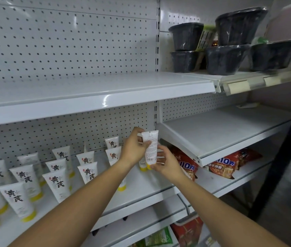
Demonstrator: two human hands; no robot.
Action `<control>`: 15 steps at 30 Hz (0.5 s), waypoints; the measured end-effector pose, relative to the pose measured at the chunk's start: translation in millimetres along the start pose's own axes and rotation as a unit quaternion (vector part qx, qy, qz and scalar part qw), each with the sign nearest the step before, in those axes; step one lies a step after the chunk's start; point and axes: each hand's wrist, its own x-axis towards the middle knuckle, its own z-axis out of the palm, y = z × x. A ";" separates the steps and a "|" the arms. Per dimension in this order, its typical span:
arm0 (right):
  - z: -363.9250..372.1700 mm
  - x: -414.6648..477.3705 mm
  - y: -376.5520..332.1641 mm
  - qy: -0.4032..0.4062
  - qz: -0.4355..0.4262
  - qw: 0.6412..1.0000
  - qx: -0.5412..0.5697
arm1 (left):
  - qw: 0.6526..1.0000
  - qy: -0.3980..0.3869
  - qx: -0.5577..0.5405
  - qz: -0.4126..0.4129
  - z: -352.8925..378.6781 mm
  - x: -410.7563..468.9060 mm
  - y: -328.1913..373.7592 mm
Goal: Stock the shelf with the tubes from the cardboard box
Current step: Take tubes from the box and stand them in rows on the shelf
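One tube is held upright over the right end of the shelf. The left hand pinches its top and the right hand curls round its yellow cap. A second tube behind it is mostly hidden. At least thirteen standing tubes show, some cut off at the left. Five bowls sit above.

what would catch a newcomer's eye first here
Centre frame, the left hand and right hand hold a white tube cap-down over the shelf. Rows of matching tubes stand at lower left, and black tubs sit stacked at upper right.
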 end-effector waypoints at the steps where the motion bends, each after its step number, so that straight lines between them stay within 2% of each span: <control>1: 1.7 1.2 5.7 -0.002 0.005 1.000 -0.012 | 1.000 -0.004 -0.004 -0.004 3.9 -0.2 -3.4; 15: 17.5 6.7 52.7 -0.052 0.057 0.995 -0.071 | 0.995 -0.021 0.081 -0.047 29.6 -12.6 -38.0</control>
